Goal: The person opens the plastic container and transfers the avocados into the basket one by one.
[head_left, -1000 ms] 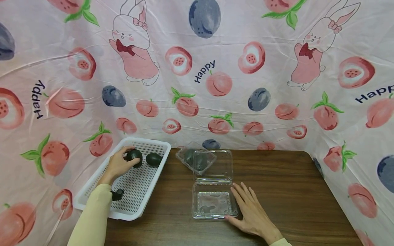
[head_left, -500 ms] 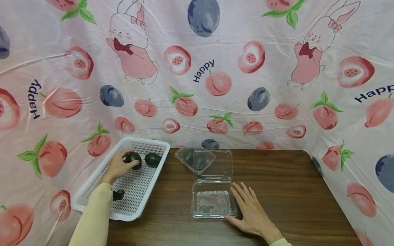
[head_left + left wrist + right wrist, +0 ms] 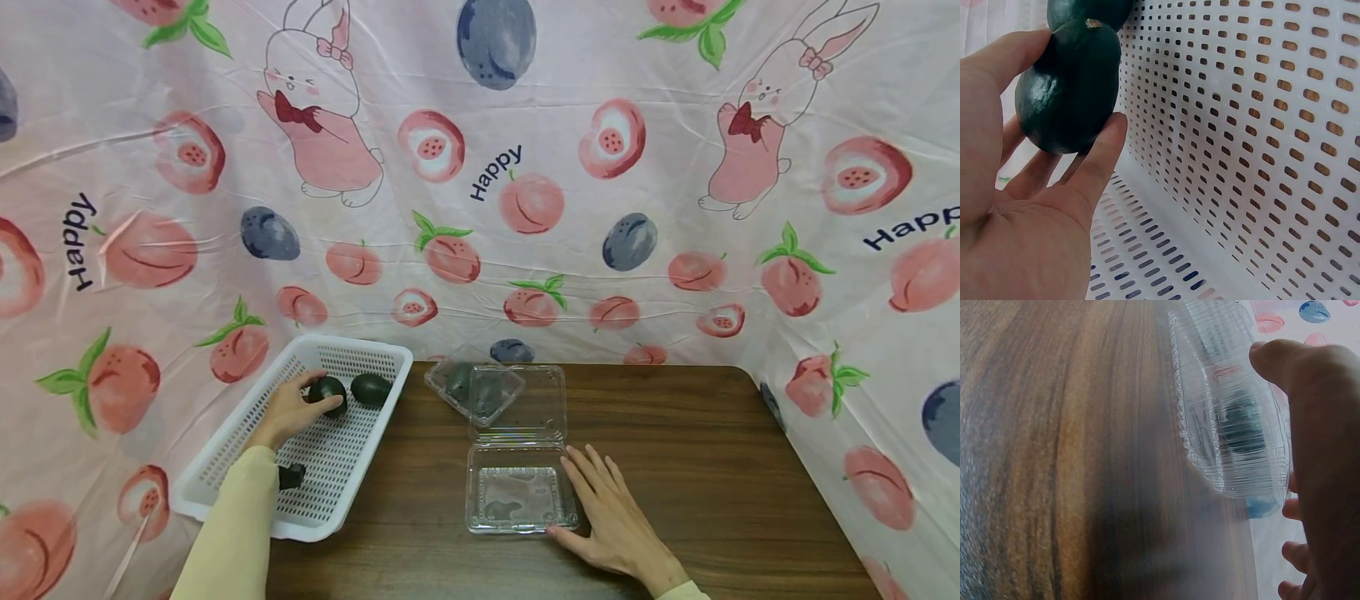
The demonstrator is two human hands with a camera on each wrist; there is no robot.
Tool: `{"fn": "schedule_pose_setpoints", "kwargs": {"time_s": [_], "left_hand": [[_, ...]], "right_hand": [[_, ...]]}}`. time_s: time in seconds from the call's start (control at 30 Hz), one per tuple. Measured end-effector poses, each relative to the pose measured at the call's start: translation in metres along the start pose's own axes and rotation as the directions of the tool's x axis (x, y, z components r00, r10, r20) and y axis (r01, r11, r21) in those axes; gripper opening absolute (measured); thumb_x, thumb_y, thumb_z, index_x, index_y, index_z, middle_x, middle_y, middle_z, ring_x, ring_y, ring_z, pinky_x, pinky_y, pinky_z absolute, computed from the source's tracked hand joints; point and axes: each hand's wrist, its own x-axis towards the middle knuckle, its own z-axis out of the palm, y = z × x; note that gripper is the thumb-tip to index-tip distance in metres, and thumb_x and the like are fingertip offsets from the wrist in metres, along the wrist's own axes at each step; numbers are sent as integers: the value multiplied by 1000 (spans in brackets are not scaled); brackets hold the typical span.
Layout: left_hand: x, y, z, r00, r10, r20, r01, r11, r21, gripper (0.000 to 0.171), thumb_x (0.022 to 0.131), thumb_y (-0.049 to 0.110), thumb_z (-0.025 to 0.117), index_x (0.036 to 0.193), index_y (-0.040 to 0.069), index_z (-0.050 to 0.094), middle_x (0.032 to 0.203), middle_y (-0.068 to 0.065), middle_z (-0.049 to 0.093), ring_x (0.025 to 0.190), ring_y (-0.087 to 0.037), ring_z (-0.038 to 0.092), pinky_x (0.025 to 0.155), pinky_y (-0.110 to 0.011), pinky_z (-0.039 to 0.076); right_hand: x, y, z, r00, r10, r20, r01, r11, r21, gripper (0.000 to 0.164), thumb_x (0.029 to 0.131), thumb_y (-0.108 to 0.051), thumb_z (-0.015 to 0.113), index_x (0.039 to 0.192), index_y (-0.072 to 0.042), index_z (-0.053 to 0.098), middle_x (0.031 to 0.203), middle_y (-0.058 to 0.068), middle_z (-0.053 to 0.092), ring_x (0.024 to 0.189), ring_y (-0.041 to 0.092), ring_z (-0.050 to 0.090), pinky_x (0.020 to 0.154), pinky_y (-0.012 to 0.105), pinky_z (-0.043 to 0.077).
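Observation:
In the head view my left hand [image 3: 288, 410] reaches into the white perforated basket [image 3: 405, 367] and grips a dark green avocado [image 3: 327, 395]. The left wrist view shows this avocado [image 3: 1072, 87] between thumb and fingers, its stem end upward. Just right of it a second avocado [image 3: 371, 389] lies in the basket. My right hand [image 3: 615, 517] rests at the right edge of an open clear plastic clamshell box [image 3: 521, 496], fingers straight. No avocado lies in that box. In the right wrist view the thumb is beside the clear box [image 3: 1235, 437].
Behind the open box, a clear plastic container [image 3: 442, 379] with two avocados [image 3: 489, 393] stands partly behind the raised lid [image 3: 555, 400]. The brown wooden table [image 3: 697, 467] extends to the right. A pink fruit-print cloth [image 3: 570, 83] encloses the back and sides.
My left hand and the gripped avocado have shifted slightly toward me within the basket. The right hand and the open box stay in place.

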Motion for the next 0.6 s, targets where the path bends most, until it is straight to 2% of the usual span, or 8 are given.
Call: {"fn": "schedule_pose_setpoints", "kwargs": {"time_s": [0.27,0.5,0.6], "left_hand": [[-2,2,3,1000,-5,-1,5,1000,19,78,104,31,84,165,-4,50,161,-41,55,145,-54,57,118,-65,50],[0,4,7,999,-29,15,28,999,14,80,104,30,83,168,-3,46,168,-42,46,156,-59,45,127,-71,42],[3,1,9,1000,-19,8,19,999,36,81,105,32,83,168,-2,46,169,-41,45,158,-59,43,129,-73,39]], "right_hand": [[0,0,-2,1000,-1,3,1,1000,2,102,92,-67,83,165,-1,54,173,20,55,158,50,52,139,22,-19],[1,1,-3,1000,0,7,0,1000,0,102,93,-69,81,165,-1,54,172,20,55,158,50,52,139,22,-19],[1,1,-3,1000,0,8,0,1000,-2,102,93,-69,81,165,-2,54,173,19,54,158,50,52,139,23,-19]]}}
